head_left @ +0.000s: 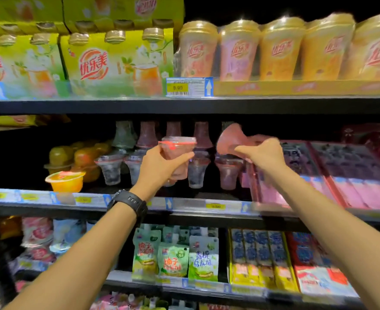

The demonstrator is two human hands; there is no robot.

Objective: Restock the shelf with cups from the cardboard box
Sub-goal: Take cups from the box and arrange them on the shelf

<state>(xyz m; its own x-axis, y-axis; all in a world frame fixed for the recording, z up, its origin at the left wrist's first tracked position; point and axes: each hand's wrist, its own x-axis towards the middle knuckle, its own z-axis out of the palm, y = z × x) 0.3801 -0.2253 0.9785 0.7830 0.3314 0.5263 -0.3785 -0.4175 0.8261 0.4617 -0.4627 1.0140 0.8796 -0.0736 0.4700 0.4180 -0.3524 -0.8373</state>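
Placing step, by the look of it: reaching into the middle shelf (207, 205) with a cup in each of the hands; gripping an upright pink cup (176, 153) in the left hand (160, 168), fingers curled round its side, lid up, just in front of the row already standing; pinching a second pink cup (230, 139) in the right hand (262, 155), tilted and blurred, higher and a little further in; no sign of the cardboard box here. Next, probably: setting each cup down upright in a gap of the row, lowering gently so as not to knock the neighbours; calls for a free spot, hard to make out behind the left hand.

Around, from the left: an orange jelly cup (64, 181) at the shelf's front edge, more orange ones behind; clear cups (109, 170) in a row, others seemingly stacked upside down on them further back; flat pink trays (332, 175) leaning at the right, just beside the right hand. Above, yellow boxes (115, 61) and tall tea cups (280, 50); below, green pouches (173, 258). In the way: the packed row itself, and those stacks, likely to topple at a nudge.
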